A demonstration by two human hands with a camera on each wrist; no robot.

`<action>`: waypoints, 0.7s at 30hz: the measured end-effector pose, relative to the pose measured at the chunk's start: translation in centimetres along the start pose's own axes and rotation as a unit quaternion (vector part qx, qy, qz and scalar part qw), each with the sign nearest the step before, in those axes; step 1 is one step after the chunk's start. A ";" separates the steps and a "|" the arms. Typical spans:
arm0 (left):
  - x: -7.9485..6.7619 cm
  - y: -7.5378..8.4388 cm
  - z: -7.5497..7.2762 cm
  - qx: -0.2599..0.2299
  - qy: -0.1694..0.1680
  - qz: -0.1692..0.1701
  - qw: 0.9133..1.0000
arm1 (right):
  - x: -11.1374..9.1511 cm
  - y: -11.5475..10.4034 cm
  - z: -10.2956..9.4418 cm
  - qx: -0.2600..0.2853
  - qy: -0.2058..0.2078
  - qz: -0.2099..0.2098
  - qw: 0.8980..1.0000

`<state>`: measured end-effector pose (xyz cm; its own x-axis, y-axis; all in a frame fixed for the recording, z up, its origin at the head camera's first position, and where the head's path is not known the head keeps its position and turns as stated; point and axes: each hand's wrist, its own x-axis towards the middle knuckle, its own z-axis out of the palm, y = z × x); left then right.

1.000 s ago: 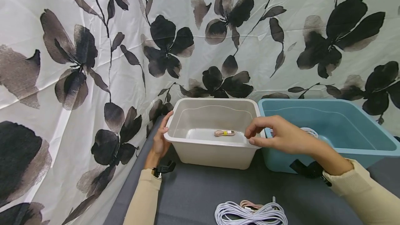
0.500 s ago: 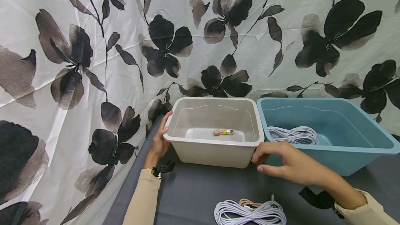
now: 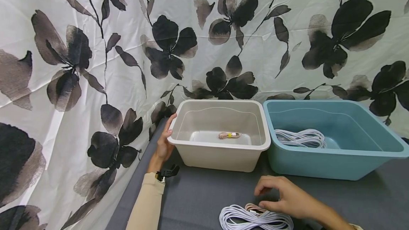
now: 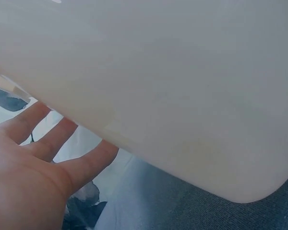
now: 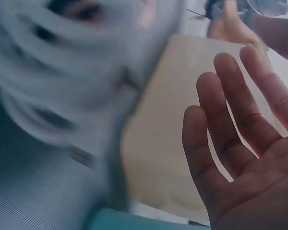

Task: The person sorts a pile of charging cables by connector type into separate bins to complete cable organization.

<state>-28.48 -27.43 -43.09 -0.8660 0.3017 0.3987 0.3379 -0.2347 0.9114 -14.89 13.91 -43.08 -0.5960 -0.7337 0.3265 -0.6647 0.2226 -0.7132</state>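
My left hand (image 3: 164, 144) rests on the left side of a beige plastic bin (image 3: 220, 157), its thumb at the rim. In the left wrist view, the fingers (image 4: 91, 165) stretch fairly straight against the bin's wall. Inside that bin lies a small pink cable bundle (image 3: 229, 135) with a yellow band. My right hand (image 3: 287, 198) hovers at the right of a coiled white cable (image 3: 236, 217) on the grey cloth, with nothing between its loosely bent fingers. A second pink cable (image 3: 254, 207) lies behind the white coil, partly covered by it.
A blue bin (image 3: 319, 164) stands right beside the beige one and holds a coiled white cable (image 3: 300, 138). A white curtain with dark flowers (image 3: 223, 56) hangs behind and to the left. Grey cloth (image 3: 198, 194) covers the table.
My right hand has moved from the beige bin's right rim down toward me, reaching the white coil. The coil in the blue bin is now in full sight. My left hand has stayed put.
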 end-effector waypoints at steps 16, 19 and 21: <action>-0.1 0.0 0.0 0.001 -0.008 0.007 1.000 | -1.5 1.5 3.7 -0.151 0.029 -0.039 0.987; -0.1 0.1 0.1 0.004 -0.007 0.006 1.000 | -1.6 1.6 3.9 -0.155 0.025 -0.030 0.987; -0.1 0.1 0.1 0.005 -0.006 0.005 1.000 | -1.7 1.6 4.1 -0.153 0.019 -0.017 0.988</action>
<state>-28.35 -27.34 -43.05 -0.8578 0.3107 0.4094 0.3508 -0.2282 0.9082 -13.09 12.91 -47.27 -0.5845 -0.7200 0.3741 -0.7855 0.3865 -0.4833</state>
